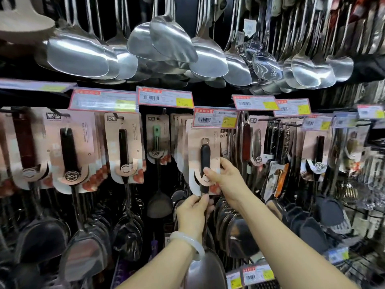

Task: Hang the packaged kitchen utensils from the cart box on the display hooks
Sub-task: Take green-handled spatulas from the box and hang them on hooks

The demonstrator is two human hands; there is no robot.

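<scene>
"304" stands on a round seal of one card; "430" on the seal of the green-handled card. A price tag reads "15.80". Other print is too blurred.

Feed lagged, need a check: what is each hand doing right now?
Left hand: pinching the utensil's shaft below the card.
Right hand: gripping the packaged utensil at the card's lower part.

Two hands, one bracelet, many utensils.
</scene>
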